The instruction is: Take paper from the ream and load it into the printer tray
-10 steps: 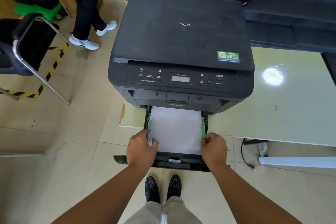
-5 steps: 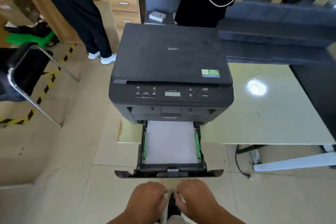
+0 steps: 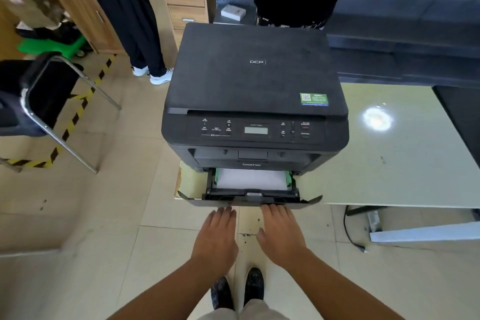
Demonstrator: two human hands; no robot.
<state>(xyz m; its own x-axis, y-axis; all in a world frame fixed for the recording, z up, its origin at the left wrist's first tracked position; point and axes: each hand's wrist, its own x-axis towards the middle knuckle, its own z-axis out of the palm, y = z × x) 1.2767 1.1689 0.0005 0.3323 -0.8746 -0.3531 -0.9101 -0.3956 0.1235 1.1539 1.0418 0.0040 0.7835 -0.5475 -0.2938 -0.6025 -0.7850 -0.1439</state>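
Closing the loaded tray: late stage of the paper-loading task, seen from the head camera. A black printer [image 3: 255, 91] stands at the near edge of a pale table [image 3: 405, 163], and its tray [image 3: 253, 196] projects from the base at the printer's 6 o'clock, only partly drawn out. A white stack of paper [image 3: 250, 180] lies flat inside the tray, between the green side guides [image 3: 288, 178], with its far part hidden beneath the printer body. The left hand [image 3: 217, 238] and the right hand [image 3: 281, 235] are both flat and spread, palms down, holding nothing; their fingertips [image 3: 226, 212] reach the tray's front panel at its lower edge, apparently touching it, the left at about 7 o'clock of the tray's centre latch and the right at about 5 o'clock. No ream is visible anywhere in the frame. Judged from this arrangement, the taking of paper and its placing in the tray are complete, and what is left is to seat the tray fully into the printer, since a strip of paper and the tray's front rail remain exposed. Whether the stack sits squarely against the hidden rear stop cannot be told. A bystander's legs [image 3: 145, 34] and a folding chair [image 3: 49, 101] stand at 10 and 9 o'clock of the printer, well apart from the work.
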